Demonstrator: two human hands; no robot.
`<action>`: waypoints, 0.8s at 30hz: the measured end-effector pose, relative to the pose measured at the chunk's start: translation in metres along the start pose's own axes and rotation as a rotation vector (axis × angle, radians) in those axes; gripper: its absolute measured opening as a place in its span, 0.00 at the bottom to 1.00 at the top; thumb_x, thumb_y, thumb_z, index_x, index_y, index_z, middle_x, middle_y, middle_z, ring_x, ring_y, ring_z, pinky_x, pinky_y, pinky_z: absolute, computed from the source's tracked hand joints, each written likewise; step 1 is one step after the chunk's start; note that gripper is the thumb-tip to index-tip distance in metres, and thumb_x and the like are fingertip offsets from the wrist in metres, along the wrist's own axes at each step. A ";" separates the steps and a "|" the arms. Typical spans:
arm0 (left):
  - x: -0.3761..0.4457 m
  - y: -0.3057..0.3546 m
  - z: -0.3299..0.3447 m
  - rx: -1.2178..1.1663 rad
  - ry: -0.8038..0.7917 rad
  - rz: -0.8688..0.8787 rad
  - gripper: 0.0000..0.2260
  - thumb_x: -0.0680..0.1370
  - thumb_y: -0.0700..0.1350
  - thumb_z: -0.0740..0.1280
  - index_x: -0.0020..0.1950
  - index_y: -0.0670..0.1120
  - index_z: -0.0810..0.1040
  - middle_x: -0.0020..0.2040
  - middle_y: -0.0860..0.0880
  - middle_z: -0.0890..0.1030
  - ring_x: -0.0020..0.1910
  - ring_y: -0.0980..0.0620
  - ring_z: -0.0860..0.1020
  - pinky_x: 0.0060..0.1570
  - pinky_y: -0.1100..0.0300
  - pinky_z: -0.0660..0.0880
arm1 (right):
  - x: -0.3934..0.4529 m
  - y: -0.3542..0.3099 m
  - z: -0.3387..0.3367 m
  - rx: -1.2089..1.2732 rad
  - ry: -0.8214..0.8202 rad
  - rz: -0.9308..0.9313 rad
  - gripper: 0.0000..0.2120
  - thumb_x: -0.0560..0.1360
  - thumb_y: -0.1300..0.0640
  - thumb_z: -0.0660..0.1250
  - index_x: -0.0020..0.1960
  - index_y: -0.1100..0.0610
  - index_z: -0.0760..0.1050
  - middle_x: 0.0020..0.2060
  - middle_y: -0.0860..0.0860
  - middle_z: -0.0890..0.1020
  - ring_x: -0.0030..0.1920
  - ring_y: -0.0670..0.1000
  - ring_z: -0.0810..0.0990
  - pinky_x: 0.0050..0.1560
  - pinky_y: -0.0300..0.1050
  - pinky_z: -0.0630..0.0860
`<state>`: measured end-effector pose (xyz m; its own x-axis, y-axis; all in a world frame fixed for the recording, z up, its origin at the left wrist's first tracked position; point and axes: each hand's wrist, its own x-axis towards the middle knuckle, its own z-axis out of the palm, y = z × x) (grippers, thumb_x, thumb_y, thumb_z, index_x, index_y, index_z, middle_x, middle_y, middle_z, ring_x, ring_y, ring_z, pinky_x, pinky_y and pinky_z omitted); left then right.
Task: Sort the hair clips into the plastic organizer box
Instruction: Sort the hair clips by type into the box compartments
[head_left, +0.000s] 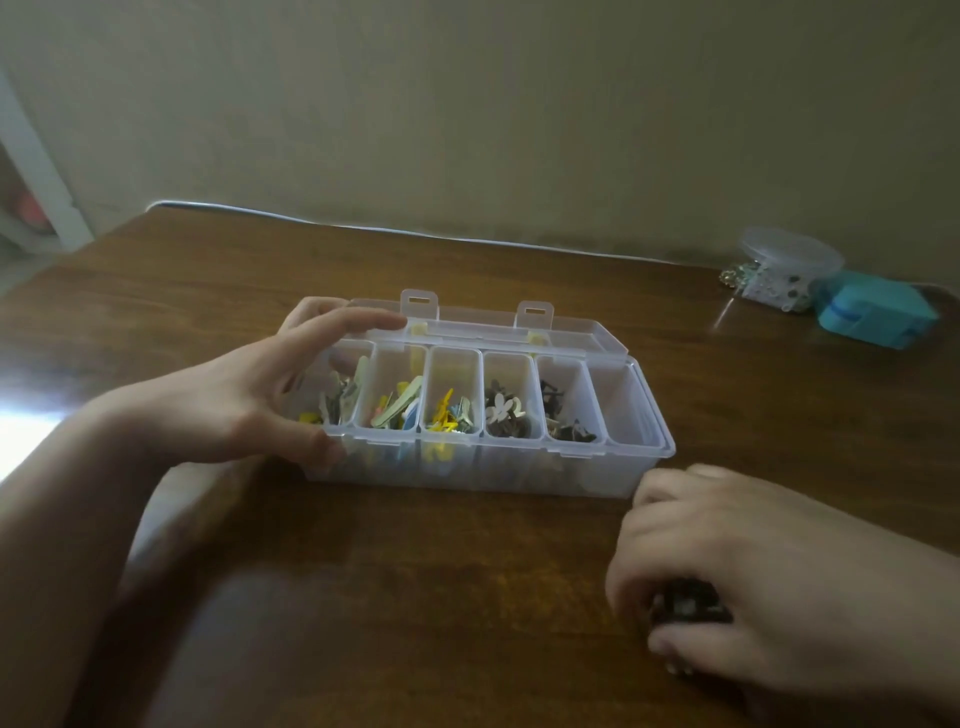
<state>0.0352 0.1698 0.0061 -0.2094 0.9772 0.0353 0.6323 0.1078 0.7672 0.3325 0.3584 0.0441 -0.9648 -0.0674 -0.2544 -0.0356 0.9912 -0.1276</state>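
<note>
Head view: one frame, looking down on both hands at a brown wooden worktop (415, 545).
Left hand (249, 395): grips the left end of the clear plastic organizer box (519, 467), thumb pressed on the near corner, fingers curved over the far rim.
Right hand (727, 561): lies palm down on the worktop, near the box's right front corner but apart from it, with its fingers curled round a small dark cluster of hair clips (691, 605); details of that cluster are too blurred to tell.
Organizer box: stands near the middle of the worktop, its hinged clear lid (478, 325) folded back behind it, two latch tabs pointing up.
Compartments: six in a row, left to right.
Sorted hair clips: grey and pale clips (340, 397) in the first compartment; pastel green, blue and pink clips (397, 408) in the second; yellow clips (447, 413) in the third; brown clips with a cream flower-shaped one (506, 413) in the fourth; dark clips (566, 421) in the fifth.
Sixth compartment (626, 410): shows no clips.
Far right of worktop: a round clear plastic tub (789, 252) with small beads or trinkets beside it, and a teal plastic case (878, 312) just in front, all well apart from the organizer box.
Background: a plain beige wall (519, 104) behind the worktop's far edge.
</note>
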 end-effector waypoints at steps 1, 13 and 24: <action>0.000 0.000 0.000 -0.005 -0.004 0.001 0.43 0.59 0.57 0.75 0.72 0.70 0.64 0.66 0.65 0.64 0.68 0.59 0.69 0.64 0.58 0.67 | 0.001 0.001 0.002 0.007 0.027 -0.007 0.12 0.74 0.41 0.63 0.57 0.36 0.68 0.52 0.37 0.75 0.57 0.39 0.66 0.58 0.39 0.67; -0.001 0.001 0.000 -0.006 -0.009 -0.016 0.42 0.59 0.56 0.75 0.71 0.71 0.63 0.68 0.66 0.63 0.68 0.60 0.70 0.63 0.59 0.68 | -0.002 0.012 -0.004 0.356 0.252 -0.075 0.14 0.74 0.55 0.71 0.56 0.39 0.77 0.47 0.39 0.80 0.51 0.44 0.80 0.49 0.39 0.77; -0.002 0.003 0.001 -0.014 -0.018 -0.018 0.42 0.59 0.56 0.75 0.70 0.72 0.64 0.66 0.68 0.63 0.69 0.56 0.69 0.68 0.52 0.68 | 0.040 0.018 0.003 0.326 0.910 0.091 0.06 0.72 0.57 0.71 0.49 0.55 0.82 0.46 0.43 0.83 0.49 0.41 0.81 0.51 0.35 0.77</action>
<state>0.0381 0.1684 0.0076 -0.2071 0.9783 0.0104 0.6181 0.1226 0.7765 0.2938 0.3735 0.0291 -0.7980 0.2578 0.5448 -0.0091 0.8986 -0.4386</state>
